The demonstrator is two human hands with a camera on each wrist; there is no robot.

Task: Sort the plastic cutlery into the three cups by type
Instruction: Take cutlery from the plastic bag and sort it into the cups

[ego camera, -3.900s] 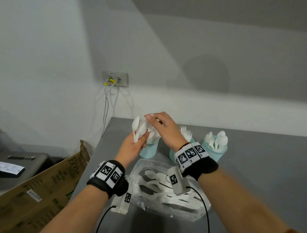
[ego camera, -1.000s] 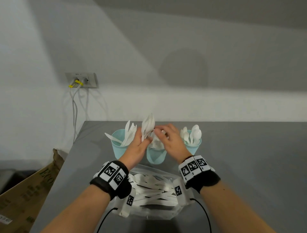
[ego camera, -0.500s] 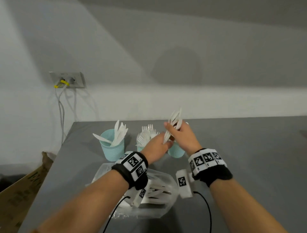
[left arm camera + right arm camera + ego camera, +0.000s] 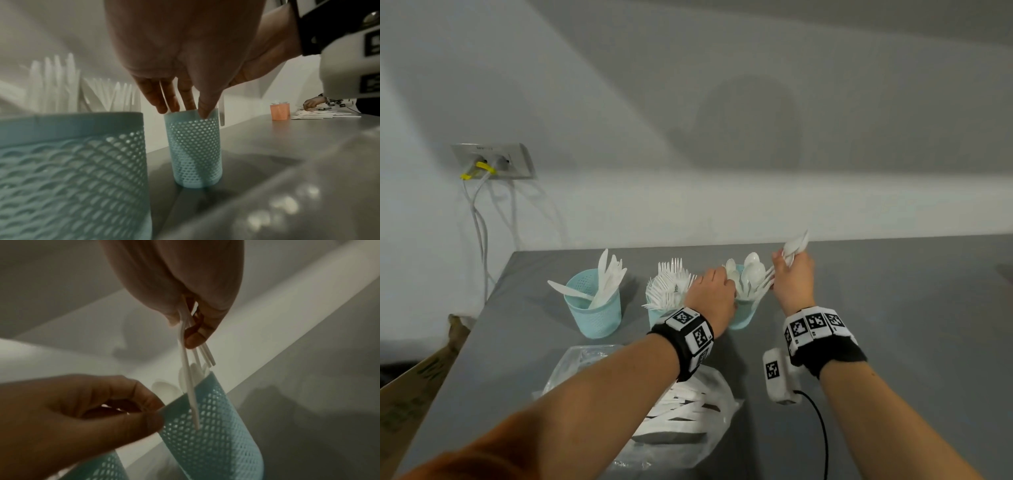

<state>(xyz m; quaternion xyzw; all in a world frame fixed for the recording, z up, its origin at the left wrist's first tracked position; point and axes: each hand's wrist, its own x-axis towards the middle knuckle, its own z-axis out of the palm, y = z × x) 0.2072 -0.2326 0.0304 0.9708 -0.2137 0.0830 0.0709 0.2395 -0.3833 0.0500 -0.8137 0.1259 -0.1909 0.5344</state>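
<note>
Three teal perforated cups stand in a row: the knife cup (image 4: pixel 593 310), the fork cup (image 4: pixel 658 317) and the spoon cup (image 4: pixel 745 313). My left hand (image 4: pixel 722 282) pinches the spoon cup's rim (image 4: pixel 193 146), thumb outside and fingers inside. My right hand (image 4: pixel 784 262) grips a bunch of white spoons (image 4: pixel 796 244), bowls up, just right of that cup. In the right wrist view the spoon handles (image 4: pixel 190 378) hang from my right hand (image 4: pixel 185 331) against the cup's rim (image 4: pixel 209 426), which my left hand (image 4: pixel 156 408) holds. Several spoons (image 4: pixel 751 274) stand inside.
A clear plastic bag (image 4: pixel 681 407) with more white cutlery lies on the grey table (image 4: pixel 893 308) under my left forearm. A cardboard box (image 4: pixel 414 394) sits beyond the table's left edge. An orange cup (image 4: pixel 279 112) and another person's hand (image 4: pixel 312 102) are far off to the right.
My right hand has carried the bunch of spoons right, to the spoon cup. My left hand has let go of the bunch and taken hold of that cup's rim.
</note>
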